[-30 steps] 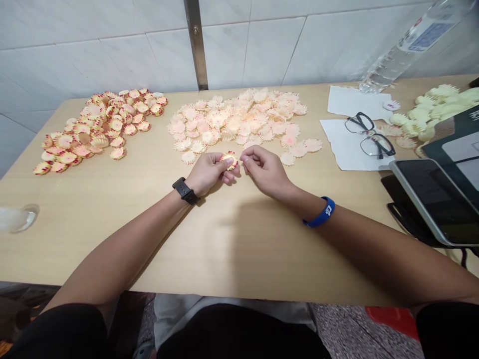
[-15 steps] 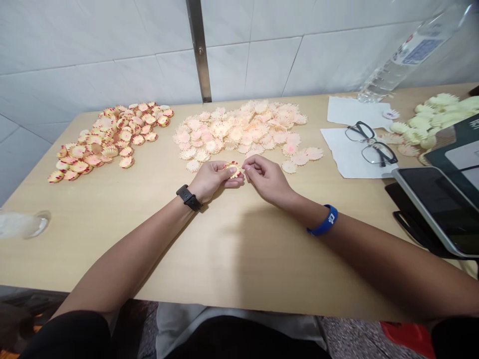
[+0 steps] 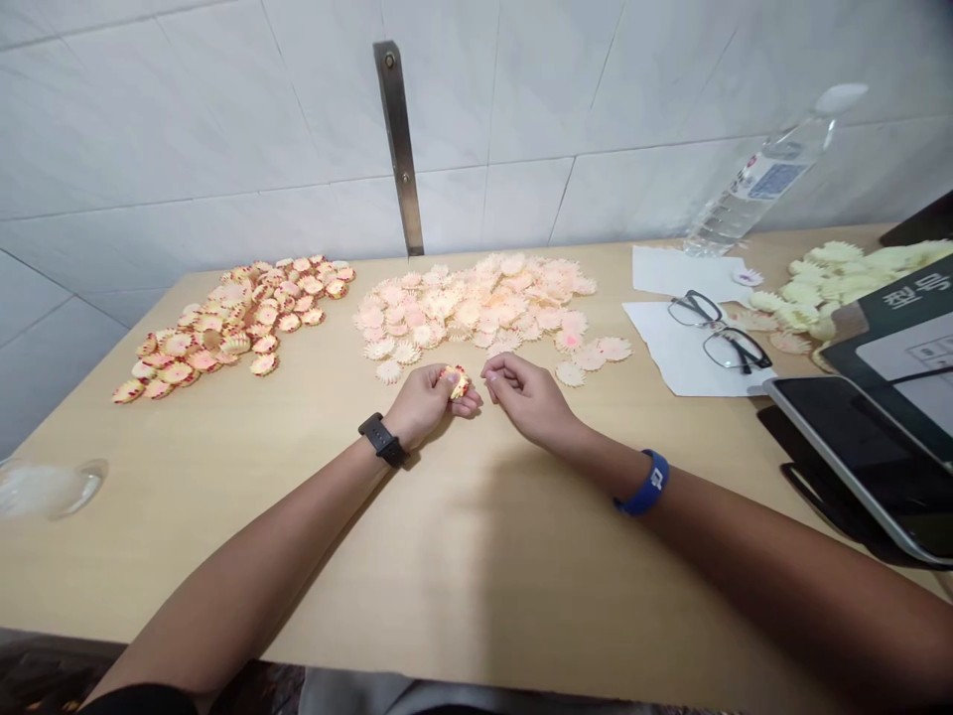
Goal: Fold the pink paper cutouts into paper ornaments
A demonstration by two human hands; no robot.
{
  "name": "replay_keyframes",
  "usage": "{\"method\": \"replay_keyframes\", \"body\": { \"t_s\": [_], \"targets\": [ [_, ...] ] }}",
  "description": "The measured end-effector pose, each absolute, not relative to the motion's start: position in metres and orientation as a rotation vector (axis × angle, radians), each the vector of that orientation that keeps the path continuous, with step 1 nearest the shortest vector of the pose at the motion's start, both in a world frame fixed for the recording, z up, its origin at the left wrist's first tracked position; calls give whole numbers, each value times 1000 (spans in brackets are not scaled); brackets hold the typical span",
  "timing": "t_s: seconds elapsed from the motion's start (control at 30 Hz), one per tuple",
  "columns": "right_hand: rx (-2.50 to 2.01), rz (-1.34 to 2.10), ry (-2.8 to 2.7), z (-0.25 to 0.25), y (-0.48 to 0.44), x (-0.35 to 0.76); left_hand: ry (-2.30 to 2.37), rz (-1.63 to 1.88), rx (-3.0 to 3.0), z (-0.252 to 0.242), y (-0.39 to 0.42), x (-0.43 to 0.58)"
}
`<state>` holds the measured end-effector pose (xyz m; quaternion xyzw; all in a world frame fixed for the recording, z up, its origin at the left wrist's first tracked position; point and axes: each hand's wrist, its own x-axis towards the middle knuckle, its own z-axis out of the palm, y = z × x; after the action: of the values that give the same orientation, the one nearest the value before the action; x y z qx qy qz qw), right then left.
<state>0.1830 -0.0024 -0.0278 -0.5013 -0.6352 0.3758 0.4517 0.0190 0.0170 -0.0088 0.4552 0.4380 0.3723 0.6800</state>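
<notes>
My left hand [image 3: 428, 399], with a black watch on the wrist, pinches a small yellow and red paper flower [image 3: 455, 380] between thumb and fingers, just above the wooden table [image 3: 462, 556]. My right hand [image 3: 523, 392], with a blue band on the wrist, rests beside it with fingers curled, thumb and forefinger pressed together close to the flower. Right behind both hands lies a pile of pale pink paper flowers [image 3: 476, 303]. A pile of red-edged paper flowers [image 3: 234, 318] lies at the back left.
Glasses [image 3: 715, 328] lie on white paper sheets [image 3: 674, 343] at the right. A clear bottle [image 3: 759, 179] leans on the tiled wall. Pale green flowers [image 3: 834, 283] lie at the far right, beside a tablet [image 3: 864, 442] and a dark box [image 3: 904, 328]. A clear dish [image 3: 45, 487] sits at the left edge.
The view has tilted upward, so the table and hands sit lower in frame. The flower in my left hand has turned more edge-on. My right fingers have curled tighter.
</notes>
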Motion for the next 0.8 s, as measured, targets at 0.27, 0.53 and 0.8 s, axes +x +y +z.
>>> {"method": "replay_keyframes", "body": {
  "t_s": [0.27, 0.53, 0.8],
  "targets": [
    [-1228, 949, -1574, -30, -1, 183, 920, 803, 886, -4, 19, 16],
    [-1251, 946, -1611, -30, -1, 183, 1067, 744, 1127, -5, 16, 19],
    [-1226, 969, -1559, -28, -2, 182, 885, 977, 1010, -9, 16, 21]
  ]
}}
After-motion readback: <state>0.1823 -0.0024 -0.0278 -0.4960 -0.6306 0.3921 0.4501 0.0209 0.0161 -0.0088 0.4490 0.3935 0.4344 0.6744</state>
